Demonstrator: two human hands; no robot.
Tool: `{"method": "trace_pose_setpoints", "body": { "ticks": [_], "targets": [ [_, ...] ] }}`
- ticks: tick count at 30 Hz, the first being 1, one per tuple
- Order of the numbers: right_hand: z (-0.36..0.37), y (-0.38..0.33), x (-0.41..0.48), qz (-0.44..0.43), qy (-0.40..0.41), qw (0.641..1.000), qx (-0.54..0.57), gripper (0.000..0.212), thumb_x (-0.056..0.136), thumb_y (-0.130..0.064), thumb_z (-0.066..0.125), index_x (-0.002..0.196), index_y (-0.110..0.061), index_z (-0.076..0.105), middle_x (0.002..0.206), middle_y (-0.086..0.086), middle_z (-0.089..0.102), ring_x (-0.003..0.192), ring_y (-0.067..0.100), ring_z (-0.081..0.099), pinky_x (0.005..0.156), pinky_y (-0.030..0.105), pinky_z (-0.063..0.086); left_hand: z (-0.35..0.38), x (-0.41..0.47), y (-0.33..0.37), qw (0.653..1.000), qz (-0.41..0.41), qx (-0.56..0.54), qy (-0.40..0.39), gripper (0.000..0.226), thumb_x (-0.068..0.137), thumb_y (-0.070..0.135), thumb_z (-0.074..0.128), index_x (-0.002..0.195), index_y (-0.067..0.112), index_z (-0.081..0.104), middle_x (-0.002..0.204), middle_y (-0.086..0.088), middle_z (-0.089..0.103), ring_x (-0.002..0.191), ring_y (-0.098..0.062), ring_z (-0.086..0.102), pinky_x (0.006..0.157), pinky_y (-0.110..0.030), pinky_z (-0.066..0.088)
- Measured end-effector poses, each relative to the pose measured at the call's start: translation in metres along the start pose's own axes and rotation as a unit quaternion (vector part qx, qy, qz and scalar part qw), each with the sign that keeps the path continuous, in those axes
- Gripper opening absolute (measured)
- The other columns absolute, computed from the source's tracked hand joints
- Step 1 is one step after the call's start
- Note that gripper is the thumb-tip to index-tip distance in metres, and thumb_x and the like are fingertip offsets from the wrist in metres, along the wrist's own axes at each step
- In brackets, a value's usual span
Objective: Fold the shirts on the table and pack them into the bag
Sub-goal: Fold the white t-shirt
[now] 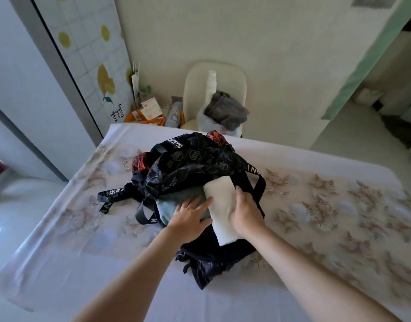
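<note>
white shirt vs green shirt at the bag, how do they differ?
The white shirt is a narrow folded bundle, half outside the bag, gripped by the right hand. The green shirt sits in the opening, under the flat left hand. Both are at the bag's mouth.

far end of the white shirt (220, 194) is hidden inside the black bag (195, 163)

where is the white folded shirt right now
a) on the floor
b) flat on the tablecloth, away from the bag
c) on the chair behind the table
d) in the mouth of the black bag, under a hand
d: the white folded shirt lies in the open mouth of the black bag, its far end against the bag's flap, and the right hand grips it there.
</note>
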State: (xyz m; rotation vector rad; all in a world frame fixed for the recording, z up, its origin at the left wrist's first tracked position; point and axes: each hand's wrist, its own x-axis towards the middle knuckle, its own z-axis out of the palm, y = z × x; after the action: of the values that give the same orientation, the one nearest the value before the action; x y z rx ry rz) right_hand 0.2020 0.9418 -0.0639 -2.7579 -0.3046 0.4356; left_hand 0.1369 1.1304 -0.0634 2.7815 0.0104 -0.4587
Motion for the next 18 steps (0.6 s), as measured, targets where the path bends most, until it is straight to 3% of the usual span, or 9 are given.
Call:
{"method": "trace_pose_setpoints", "body": {
  "ticks": [2,3,6,8,10,14,18],
  "targets": [
    [-0.001,-0.008,0.002,-0.108,0.067,0.989,-0.072,0.063,0.097,-0.020,0.044,0.156,-0.022,0.022,0.157,0.012,0.022,0.139,0.034,0.033,0.102,0.045,0.042,0.001,0.005,-0.001,1.000,0.006,0.005,0.013,0.063,0.099,0.058,0.034,0.154,0.047,0.003,0.164,0.003,0.010,0.150,-0.024,0.002,0.121,-0.045,0.008],
    [-0.002,-0.013,0.003,-0.142,0.060,0.983,-0.096,0.061,0.097,-0.026,0.044,0.155,-0.024,0.025,0.159,0.011,0.019,0.142,0.034,0.027,0.104,0.048,0.041,0.002,0.008,-0.001,1.000,0.011,0.000,0.017,0.061,0.100,0.054,0.034,0.154,0.047,0.004,0.164,0.004,0.011,0.150,-0.022,0.002,0.120,-0.044,0.008],
    [0.008,-0.026,0.003,-0.113,-0.051,0.983,-0.136,0.089,0.086,-0.055,0.050,0.155,-0.029,0.000,0.163,0.006,-0.007,0.150,0.034,-0.001,0.106,0.058,0.037,0.001,0.015,-0.003,0.999,0.024,-0.023,0.039,0.058,0.102,0.031,0.039,0.154,0.042,0.016,0.161,0.008,0.018,0.149,-0.018,0.008,0.118,-0.040,0.014],
    [0.019,-0.028,0.005,-0.069,-0.072,0.983,-0.155,0.107,0.079,-0.058,0.059,0.152,-0.035,-0.015,0.162,0.005,-0.018,0.149,0.037,-0.009,0.103,0.062,0.038,-0.002,0.019,-0.008,0.997,0.016,-0.031,0.065,0.058,0.098,0.018,0.043,0.152,0.034,0.029,0.159,0.009,0.026,0.147,-0.015,0.015,0.116,-0.034,0.019],
    [0.025,-0.028,0.009,-0.040,-0.042,0.986,-0.154,0.112,0.077,-0.046,0.069,0.151,-0.039,-0.015,0.162,0.008,-0.015,0.148,0.041,-0.002,0.097,0.059,0.044,-0.002,0.023,-0.010,0.997,0.014,-0.001,0.073,0.058,0.096,0.022,0.047,0.151,0.030,0.031,0.159,0.007,0.026,0.146,-0.015,0.015,0.117,-0.034,0.019],
    [0.023,-0.019,0.023,-0.014,0.014,0.994,-0.110,0.102,0.082,-0.026,0.071,0.152,-0.041,0.000,0.161,0.007,0.005,0.139,0.036,0.027,0.089,0.048,0.049,0.000,0.034,-0.007,0.995,0.016,0.101,-0.007,0.081,0.092,0.051,0.053,0.157,0.034,0.008,0.165,0.000,0.000,0.150,-0.023,-0.005,0.120,-0.045,0.002],
    [0.003,0.002,0.047,-0.002,0.109,0.988,-0.111,0.088,0.083,-0.024,0.070,0.153,-0.034,0.017,0.160,0.007,0.016,0.135,0.033,0.035,0.087,0.046,0.051,0.012,0.039,-0.015,0.990,0.026,0.138,0.020,0.075,0.091,0.043,0.053,0.155,0.040,0.013,0.165,-0.001,0.001,0.150,-0.025,-0.005,0.120,-0.045,0.000]
  ]
}}
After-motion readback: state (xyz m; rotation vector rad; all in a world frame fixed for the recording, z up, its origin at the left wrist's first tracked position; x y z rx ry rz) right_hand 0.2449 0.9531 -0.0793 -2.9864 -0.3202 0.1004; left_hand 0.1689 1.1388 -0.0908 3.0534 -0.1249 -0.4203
